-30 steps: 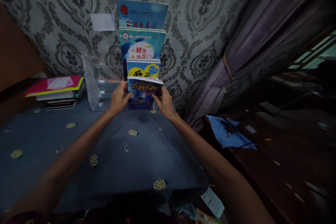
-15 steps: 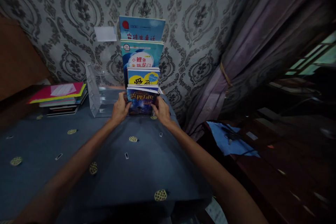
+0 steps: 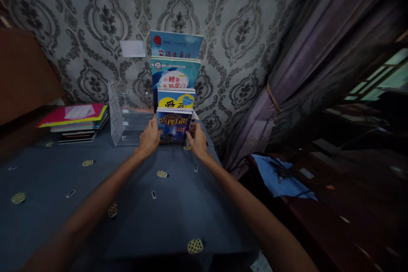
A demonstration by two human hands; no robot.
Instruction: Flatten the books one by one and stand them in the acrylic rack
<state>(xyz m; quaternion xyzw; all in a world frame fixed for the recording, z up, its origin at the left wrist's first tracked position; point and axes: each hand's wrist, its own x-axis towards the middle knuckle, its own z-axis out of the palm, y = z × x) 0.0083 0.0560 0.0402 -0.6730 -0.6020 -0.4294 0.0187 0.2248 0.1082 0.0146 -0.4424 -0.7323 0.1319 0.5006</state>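
Observation:
A dark blue book (image 3: 174, 129) with gold lettering stands upright in the front of a clear acrylic tiered rack (image 3: 115, 121). My left hand (image 3: 149, 138) lies along its left edge, fingers pointing up and thumb near the cover. At the right edge, my right hand (image 3: 196, 140) has curled fingers, with the thumb by the cover. Both hands grip the book between them. Behind it rise a yellow-and-blue book (image 3: 176, 99), a teal book (image 3: 176, 73) and a taller blue book (image 3: 177, 44), one tier above another. The fingertips behind the edges are partly hidden.
A stack of books and folders, a pink folder (image 3: 72, 113) on top, lies left of the rack. A blue pineapple-print cloth (image 3: 134, 212) covers the table. White paper (image 3: 133, 49) is on the wall behind. To the right are a tied curtain (image 3: 270, 97) and a dark red surface with blue cloth (image 3: 280, 176).
The dark blue book sits straighter and lower against the books behind it. My left fingers have straightened upward along its edge. The whole view has shifted slightly.

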